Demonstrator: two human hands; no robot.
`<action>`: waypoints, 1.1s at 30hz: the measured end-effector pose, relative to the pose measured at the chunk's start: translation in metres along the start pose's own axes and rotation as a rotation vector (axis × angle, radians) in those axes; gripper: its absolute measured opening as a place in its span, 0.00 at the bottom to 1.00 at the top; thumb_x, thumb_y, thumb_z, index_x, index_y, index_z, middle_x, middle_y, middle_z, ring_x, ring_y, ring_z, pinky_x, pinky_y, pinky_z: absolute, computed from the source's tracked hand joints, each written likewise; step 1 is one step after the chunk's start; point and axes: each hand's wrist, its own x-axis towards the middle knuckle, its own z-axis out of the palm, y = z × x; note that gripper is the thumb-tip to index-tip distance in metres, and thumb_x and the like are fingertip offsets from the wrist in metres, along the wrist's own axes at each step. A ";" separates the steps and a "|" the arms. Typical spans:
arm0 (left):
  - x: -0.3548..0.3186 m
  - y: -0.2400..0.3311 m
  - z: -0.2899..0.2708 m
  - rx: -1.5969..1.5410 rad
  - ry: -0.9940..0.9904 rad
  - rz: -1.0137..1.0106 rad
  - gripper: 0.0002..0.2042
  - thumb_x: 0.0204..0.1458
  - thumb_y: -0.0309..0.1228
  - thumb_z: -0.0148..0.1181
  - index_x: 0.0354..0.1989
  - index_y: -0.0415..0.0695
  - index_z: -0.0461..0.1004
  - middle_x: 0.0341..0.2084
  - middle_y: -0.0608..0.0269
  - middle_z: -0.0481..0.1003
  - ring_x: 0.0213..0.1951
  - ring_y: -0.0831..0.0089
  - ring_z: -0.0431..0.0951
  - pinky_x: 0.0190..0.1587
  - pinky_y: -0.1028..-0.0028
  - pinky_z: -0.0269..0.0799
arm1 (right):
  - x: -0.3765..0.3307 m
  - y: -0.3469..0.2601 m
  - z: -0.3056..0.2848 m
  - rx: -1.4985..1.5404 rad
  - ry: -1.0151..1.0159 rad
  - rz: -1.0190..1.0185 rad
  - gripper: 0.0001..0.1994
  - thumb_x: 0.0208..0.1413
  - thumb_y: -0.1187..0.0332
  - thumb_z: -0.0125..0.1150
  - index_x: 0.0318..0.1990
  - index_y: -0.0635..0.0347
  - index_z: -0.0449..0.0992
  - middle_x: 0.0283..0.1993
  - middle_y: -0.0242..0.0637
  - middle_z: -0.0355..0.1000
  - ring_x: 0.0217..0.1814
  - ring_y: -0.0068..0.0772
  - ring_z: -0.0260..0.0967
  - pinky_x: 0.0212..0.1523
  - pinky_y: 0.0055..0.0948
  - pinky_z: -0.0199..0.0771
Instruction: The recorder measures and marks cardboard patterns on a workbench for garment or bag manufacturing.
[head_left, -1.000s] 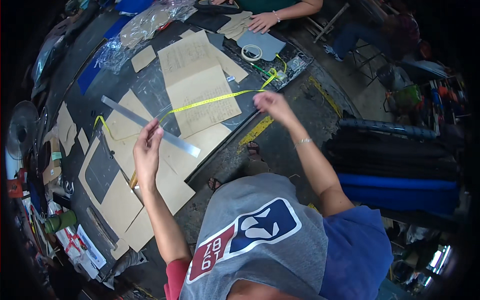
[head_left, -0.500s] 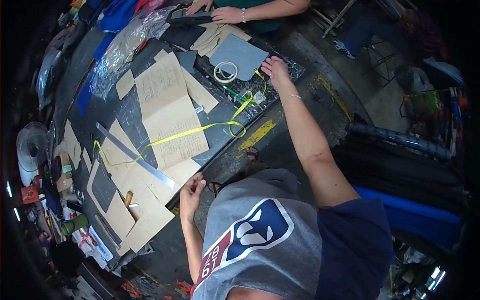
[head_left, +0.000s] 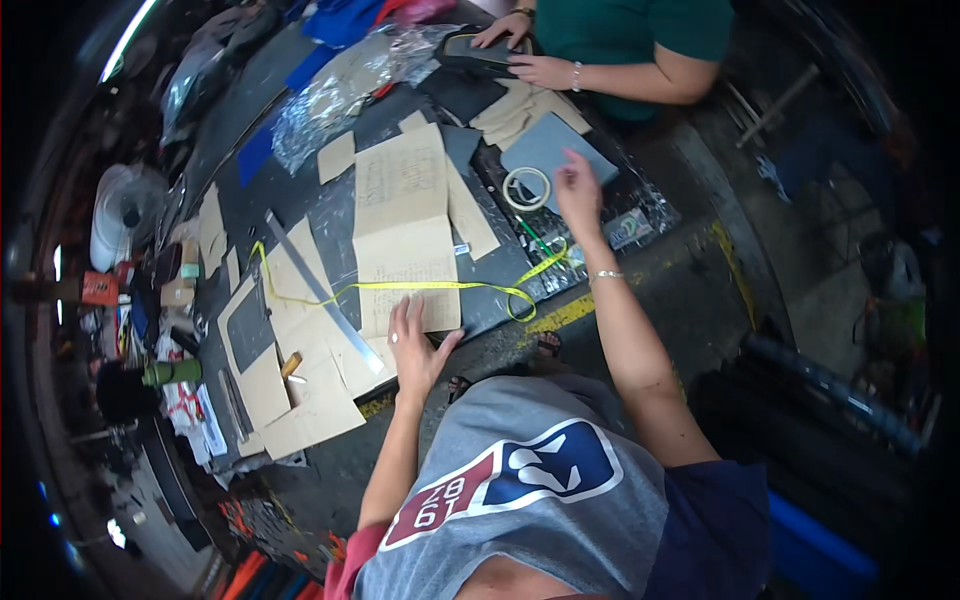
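My left hand [head_left: 414, 345] lies with fingers spread at the near edge of a large folded brown paper [head_left: 400, 215] covered in handwriting. My right hand [head_left: 578, 200] is raised over a grey-blue sheet [head_left: 545, 140], beside a roll of tape [head_left: 507, 190]; its fingers are blurred. A yellow tape measure [head_left: 410, 286] runs across the brown paper, its right end curling below my right hand near a green pen [head_left: 531, 231]. Left of the paper, a steel ruler [head_left: 320, 288] rests on cut brown pattern pieces [head_left: 300, 425].
A co-worker's hands [head_left: 540, 70] work on a dark piece at the far side. Crumpled clear plastic [head_left: 330, 100] covers the upper left of the dark table. A wooden-handled tool [head_left: 291, 364] lies on the patterns. A fan [head_left: 128, 210] stands further left.
My left hand has come up from beside the table edge onto the brown paper. My right hand has drawn back from the tape measure's far end. The view has shifted.
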 end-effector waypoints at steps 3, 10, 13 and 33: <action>0.032 -0.001 0.028 0.162 0.031 -0.043 0.40 0.52 0.56 0.62 0.69 0.46 0.59 0.70 0.47 0.54 0.72 0.45 0.48 0.70 0.40 0.40 | 0.015 -0.040 0.052 0.095 -0.393 0.008 0.27 0.57 0.66 0.63 0.65 0.58 0.66 0.38 0.42 0.78 0.39 0.35 0.76 0.44 0.34 0.76; 0.054 -0.004 0.057 0.213 -0.055 -0.140 0.34 0.59 0.56 0.50 0.70 0.49 0.58 0.71 0.51 0.54 0.74 0.49 0.45 0.71 0.40 0.34 | 0.096 -0.075 0.168 -0.111 -0.492 -0.069 0.42 0.53 0.60 0.66 0.73 0.54 0.51 0.36 0.45 0.79 0.42 0.40 0.78 0.46 0.36 0.76; 0.056 -0.004 0.054 0.193 -0.039 -0.133 0.34 0.59 0.56 0.50 0.69 0.50 0.59 0.71 0.51 0.54 0.74 0.49 0.46 0.71 0.40 0.33 | 0.139 -0.073 0.208 -0.406 -0.317 -0.229 0.43 0.52 0.63 0.62 0.74 0.58 0.45 0.34 0.48 0.79 0.29 0.43 0.79 0.42 0.38 0.78; 0.048 -0.014 0.054 0.194 -0.116 -0.180 0.35 0.58 0.57 0.49 0.70 0.50 0.57 0.73 0.52 0.50 0.75 0.50 0.42 0.72 0.40 0.29 | 0.053 -0.088 0.170 0.269 -0.883 -0.103 0.13 0.57 0.66 0.64 0.46 0.64 0.79 0.26 0.30 0.76 0.25 0.20 0.70 0.29 0.25 0.71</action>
